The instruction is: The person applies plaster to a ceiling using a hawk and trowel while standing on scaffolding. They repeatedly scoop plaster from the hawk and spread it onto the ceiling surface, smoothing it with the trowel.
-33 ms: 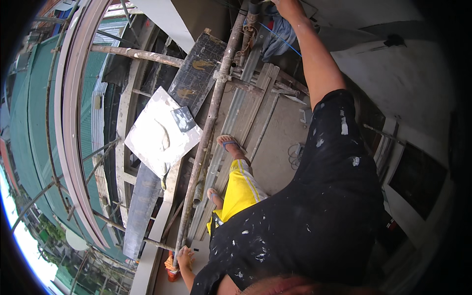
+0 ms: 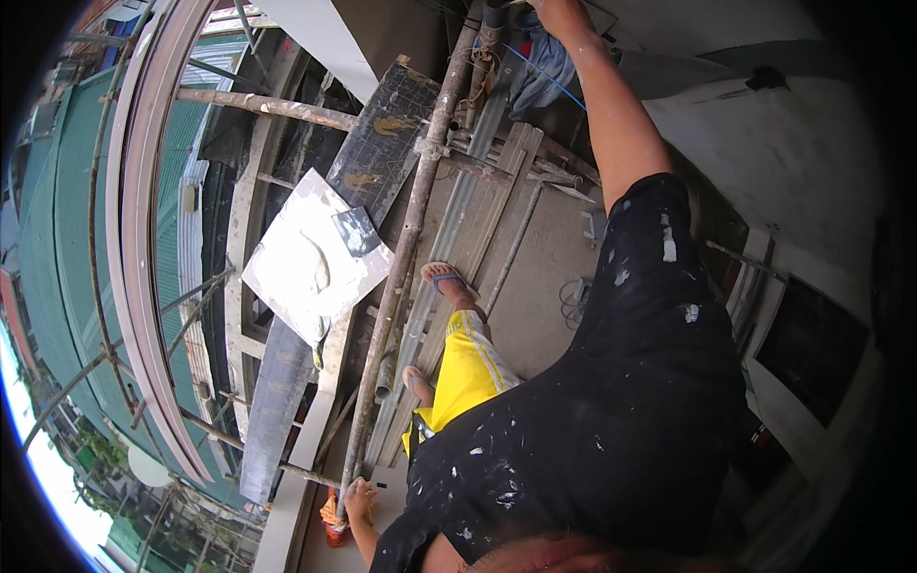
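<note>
At the lower left, my left hand (image 2: 359,500) has its fingers curled round a paint-spattered scaffold pipe (image 2: 394,285). My right arm stretches up to the top edge, where my right hand (image 2: 562,15) is partly cut off; its fingers do not show well enough to tell what they hold. A white, putty-smeared square board (image 2: 287,258) lies beyond the pipe on dark planks, out of reach of both hands. On it rest a small dark square plate (image 2: 357,232) and a pale curved smear of putty. A narrow dark handle-like piece (image 2: 319,355) pokes past its lower corner.
My sandalled feet (image 2: 447,279) stand on metal and wooden planks (image 2: 482,205). A dark worn plank (image 2: 387,119) lies outside the pipe. A grey-blue cloth (image 2: 543,81) hangs near my right hand. Orange material (image 2: 332,516) is beside my left. Green roofing (image 2: 67,210) stretches below at left.
</note>
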{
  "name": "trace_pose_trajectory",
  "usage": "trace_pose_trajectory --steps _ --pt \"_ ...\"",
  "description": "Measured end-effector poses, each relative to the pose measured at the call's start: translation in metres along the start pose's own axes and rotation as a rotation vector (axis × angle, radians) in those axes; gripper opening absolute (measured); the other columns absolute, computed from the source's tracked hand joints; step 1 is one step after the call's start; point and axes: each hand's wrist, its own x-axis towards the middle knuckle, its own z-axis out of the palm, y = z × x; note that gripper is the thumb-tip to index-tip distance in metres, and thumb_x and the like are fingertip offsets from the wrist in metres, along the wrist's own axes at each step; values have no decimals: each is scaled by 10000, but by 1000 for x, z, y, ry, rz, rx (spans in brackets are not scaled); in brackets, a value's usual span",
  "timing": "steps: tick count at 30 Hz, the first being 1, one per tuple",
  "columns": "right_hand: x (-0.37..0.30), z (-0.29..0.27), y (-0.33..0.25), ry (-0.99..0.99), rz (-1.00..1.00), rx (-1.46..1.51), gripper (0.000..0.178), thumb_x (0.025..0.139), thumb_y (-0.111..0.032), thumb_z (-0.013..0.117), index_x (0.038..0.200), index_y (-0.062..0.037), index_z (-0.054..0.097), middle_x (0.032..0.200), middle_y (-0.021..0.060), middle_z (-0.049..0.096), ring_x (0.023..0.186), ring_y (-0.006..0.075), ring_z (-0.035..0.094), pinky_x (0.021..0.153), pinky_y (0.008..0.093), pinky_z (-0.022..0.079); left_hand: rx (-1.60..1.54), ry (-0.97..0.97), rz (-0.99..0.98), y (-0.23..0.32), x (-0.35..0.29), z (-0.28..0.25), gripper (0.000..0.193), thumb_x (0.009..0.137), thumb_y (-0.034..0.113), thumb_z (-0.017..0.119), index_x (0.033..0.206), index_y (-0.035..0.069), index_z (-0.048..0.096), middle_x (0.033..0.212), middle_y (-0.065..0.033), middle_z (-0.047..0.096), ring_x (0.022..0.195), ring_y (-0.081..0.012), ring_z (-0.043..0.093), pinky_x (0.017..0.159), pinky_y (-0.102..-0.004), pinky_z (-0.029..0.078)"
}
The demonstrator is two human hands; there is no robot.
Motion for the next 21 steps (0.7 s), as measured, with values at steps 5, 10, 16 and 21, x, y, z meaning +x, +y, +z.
trace_pose_trajectory --steps 5,10,16,21 --pt "2 2 4 -7 20 -6 258 988 -172 509 873 -23 685 884 242 689 840 437 672 715 517 514 -11 -4 18 4 7 -6 394 998 367 592 1326 148 601 1145 -41 670 946 -207 650 765 -432 490" --pt "4 5 10 -8 -54 -56 257 977 -150 502 861 -22 692 880 250 690 835 435 675 714 513 521 22 -1 10 5 11 -7 383 1000 362 591 1318 149 607 1147 -35 672 943 -201 649 743 -421 494" --pt "5 8 -7 -48 45 -145 205 935 -90 534 856 -15 708 864 248 693 851 436 690 713 520 547 16 17 16 -2 1 2 395 1007 369 588 1329 140 598 1176 -50 664 998 -229 647 783 -443 497" --pt "19 6 -13 -126 -54 -277 149 895 -61 568 868 -25 709 888 254 689 880 450 692 725 536 550 7 6 5 -13 7 0 404 1012 378 585 1345 150 585 1195 -50 655 1047 -251 635 837 -473 486"
